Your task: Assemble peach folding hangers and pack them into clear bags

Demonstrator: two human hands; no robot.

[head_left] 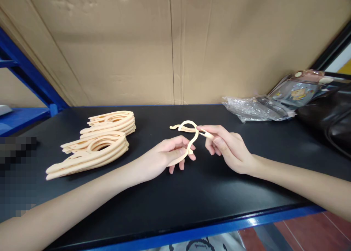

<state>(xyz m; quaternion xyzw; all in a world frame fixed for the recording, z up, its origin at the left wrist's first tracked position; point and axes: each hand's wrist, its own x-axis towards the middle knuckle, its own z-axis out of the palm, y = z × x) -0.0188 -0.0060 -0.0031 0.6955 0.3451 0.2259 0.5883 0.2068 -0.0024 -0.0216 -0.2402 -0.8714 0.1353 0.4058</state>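
Note:
Between my two hands is a cream plastic hanger point(196, 135) with a curved hook, above the black table. My left hand point(171, 154) is closed on its left arm, near the base of the hook, thumb on top. My right hand point(229, 145) pinches its other end between thumb and fingers. How the hanger's parts join is partly hidden by my fingers. Two stacks of similar cream hangers, a nearer one point(90, 154) and a farther one point(112, 123), lie left of my left hand.
At the back right lie clear plastic wrapping point(257, 108), a transparent printed pouch point(297, 92) and a dark leather bag point(329, 113). Cardboard point(123, 49) stands behind the black table point(170, 207). A blue metal frame point(30, 73) rises at the left.

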